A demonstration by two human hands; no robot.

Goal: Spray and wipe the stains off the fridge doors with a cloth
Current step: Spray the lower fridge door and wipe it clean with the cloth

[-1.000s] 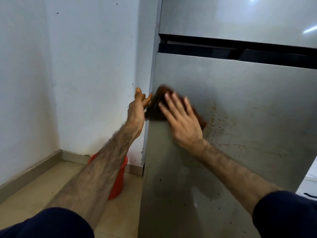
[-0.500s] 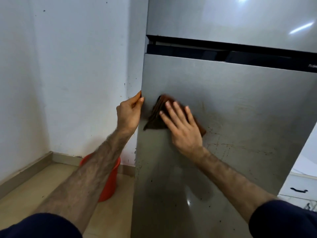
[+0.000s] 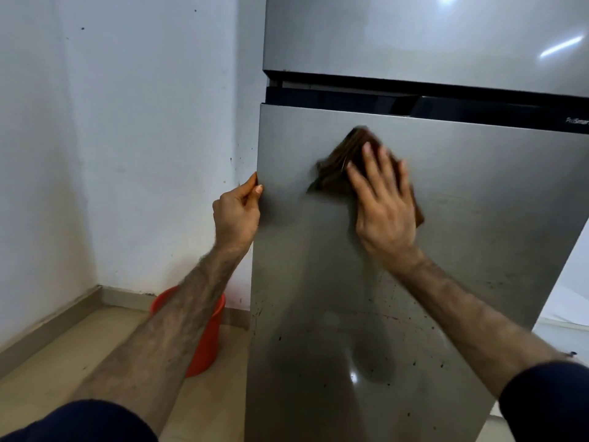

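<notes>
The grey lower fridge door point(image 3: 462, 193) stands ajar, swung toward me, with small dark specks across its lower half. My right hand point(image 3: 384, 207) lies flat with fingers spread, pressing a brown cloth point(image 3: 338, 167) against the upper middle of that door. The hand and cloth are blurred. My left hand point(image 3: 237, 215) pinches the door's left edge at about the same height. The upper fridge door point(image 3: 414, 36) above is grey and glossy. No spray bottle is in view.
A red bucket point(image 3: 207, 339) stands on the tiled floor by the white wall, left of the door and partly behind my left forearm. A white cabinet point(image 3: 564, 317) shows at the right edge.
My right hand has slid the cloth rightward across the lower door, away from its left edge. The brownish streaks seen earlier right of the cloth no longer show. My left hand keeps its pinch on the edge.
</notes>
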